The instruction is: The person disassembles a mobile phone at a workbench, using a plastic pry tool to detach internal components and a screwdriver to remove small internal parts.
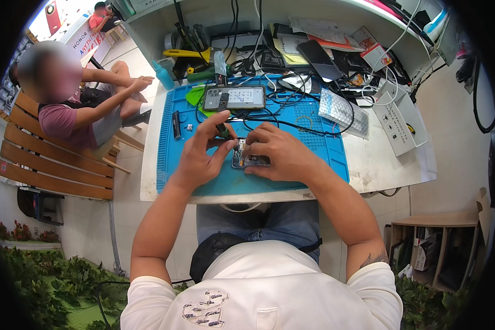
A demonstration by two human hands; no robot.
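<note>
My left hand (206, 151) grips a green-handled screwdriver (223, 130) between thumb and fingers, with its tip down at the upper left of an opened phone (239, 154) whose inner parts show. My right hand (277, 154) has curled fingers on that phone, covering much of its right side. The phone lies on a blue silicone work mat (181, 168). Just above my hands rests a second phone (234, 98), with a marked pale back or sheet. A small black cylindrical tool (176, 125) and green plastic pieces (194, 95) are left of my left hand.
Cables, papers, tools and a dark phone (318, 60) crowd the back of the white bench (396, 170). Bubble wrap (343, 114) and a white box (396, 124) lie at right. A person (79, 115) sits left on a wooden bench, another (101, 22) farther back. A shelf unit (434, 247) stands lower right.
</note>
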